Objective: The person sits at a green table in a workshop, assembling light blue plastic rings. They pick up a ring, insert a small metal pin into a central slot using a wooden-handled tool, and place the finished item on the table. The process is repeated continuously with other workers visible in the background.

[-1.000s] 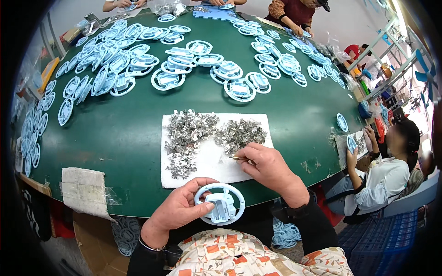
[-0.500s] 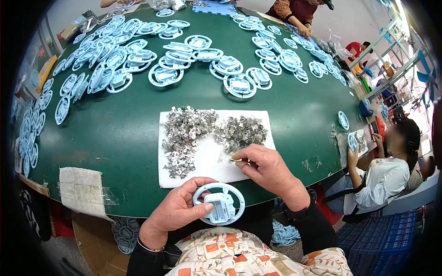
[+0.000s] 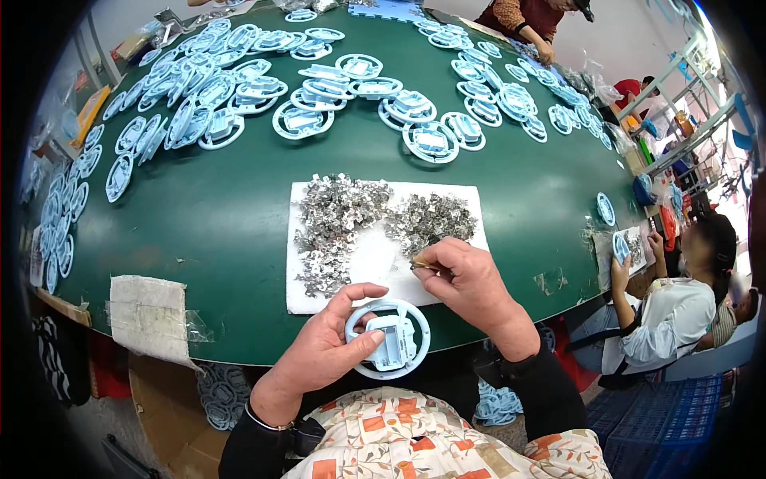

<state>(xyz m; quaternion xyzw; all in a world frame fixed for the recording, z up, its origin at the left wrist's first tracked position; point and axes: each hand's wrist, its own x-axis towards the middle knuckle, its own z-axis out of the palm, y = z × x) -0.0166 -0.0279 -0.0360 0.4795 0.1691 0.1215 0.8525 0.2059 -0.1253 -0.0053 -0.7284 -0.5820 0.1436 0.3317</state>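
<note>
My left hand (image 3: pixel 325 350) grips a light blue plastic toy steering wheel (image 3: pixel 420 357) by its left side, the thumb lying on the boxy hub with an open compartment. Just up and to the right, my right hand (image 3: pixel 459 275) pinches a small metal piece (image 3: pixel 416 265) between thumb and fingertips, over a white foam board (image 3: pixel 371 275). On that board lie two heaps of small shiny metal clips, a larger left heap (image 3: pixel 339 211) and a darker right heap (image 3: pixel 431 219). The metal piece is too small to make out fully.
Many light blue steering wheels (image 3: pixel 215 88) cover the far and left parts of the green table (image 3: pixel 231 207). A white cloth pad (image 3: pixel 148 315) is taped at the front left edge. A co-worker (image 3: pixel 666 307) sits at right; another person (image 3: pixel 531 24) works across the table.
The view has shifted a little, so the table appears moved right and slightly up. My left hand has turned the steering wheel slightly. My right hand has lifted a little off the board, still pinching.
</note>
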